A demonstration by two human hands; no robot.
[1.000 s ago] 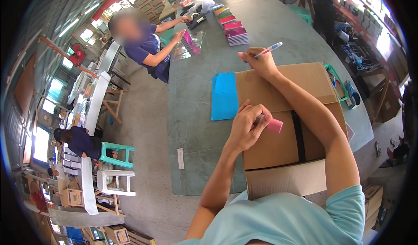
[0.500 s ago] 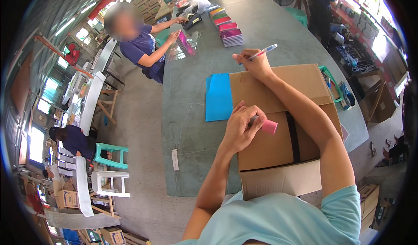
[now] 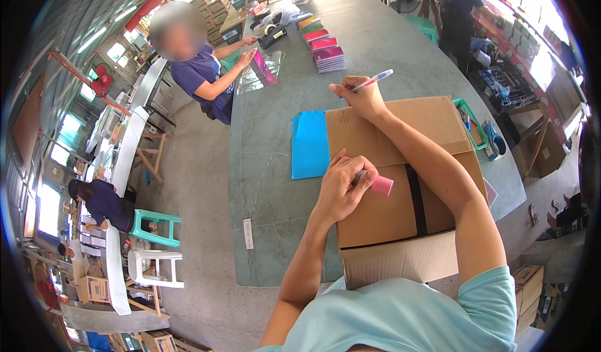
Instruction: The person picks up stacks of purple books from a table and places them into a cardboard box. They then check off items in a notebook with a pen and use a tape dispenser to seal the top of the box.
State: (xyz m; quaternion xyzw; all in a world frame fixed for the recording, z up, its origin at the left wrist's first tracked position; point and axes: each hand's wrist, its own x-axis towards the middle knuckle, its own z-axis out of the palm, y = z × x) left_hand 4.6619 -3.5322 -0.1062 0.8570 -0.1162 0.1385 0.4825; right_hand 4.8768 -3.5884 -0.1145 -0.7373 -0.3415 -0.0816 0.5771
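A closed brown cardboard box point(image 3: 400, 120) with a black strip lies before me on the grey-green table point(image 3: 275, 214). My left hand point(image 3: 344, 186) is closed round a short cylinder with a pink end point(image 3: 382, 186) and a darker part in the grip; its exact kind is unclear. It rests on or just above the box's left side. Near the box's far edge, my right hand point(image 3: 363, 96) grips a slim pen point(image 3: 379, 76), its blue-tinted end slanting up to the right. A bright blue folded sheet or folder point(image 3: 310, 145) touches the box's left edge.
Stacked coloured notebooks point(image 3: 328, 58) stand beyond the box. A green basket point(image 3: 471, 123) sits to its right, beside a roll of tape point(image 3: 493, 140). Across the table, a person point(image 3: 200, 70) handles purple notebooks point(image 3: 261, 67). Stools point(image 3: 156, 227) stand on the left floor.
The view has shifted slightly. My right hand has turned a little with the pen, while my left hand keeps its hold on the pink-ended cylinder.
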